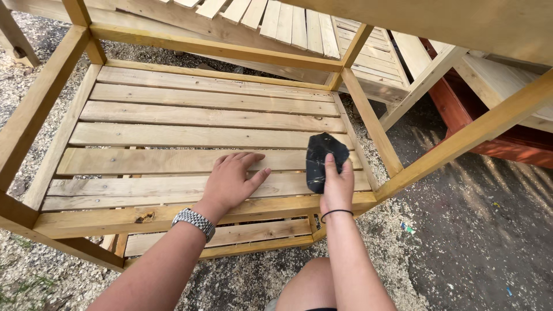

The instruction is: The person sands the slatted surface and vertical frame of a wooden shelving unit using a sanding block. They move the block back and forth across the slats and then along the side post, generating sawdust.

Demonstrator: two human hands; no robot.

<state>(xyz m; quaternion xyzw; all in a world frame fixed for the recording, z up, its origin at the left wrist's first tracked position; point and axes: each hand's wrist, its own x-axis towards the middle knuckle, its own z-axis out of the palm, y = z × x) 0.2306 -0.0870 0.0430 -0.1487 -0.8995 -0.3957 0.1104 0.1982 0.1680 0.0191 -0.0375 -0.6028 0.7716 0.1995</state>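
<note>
The left hand lies flat, palm down, fingers spread and open, on the pale slats of a wooden shelf. A metal link watch sits on that wrist. Just to its right, the right hand presses a dark, stiff, irregular sheet of sandpaper against the same slats, fingers extended over its near edge and holding it down; a thin black band circles that wrist. The sandpaper lies at the right end of the shelf, on the 2 nearest slats, close to the corner post.

The shelf is made of rough-sawn planks with visible grain and narrow gaps between them, set inside a frame of square timber bars. A lower slat shows beneath the near rail. Farther away stand more slatted pieces and a reddish-brown stained frame on the right. Sawdust and gravel cover the ground around the frame.
</note>
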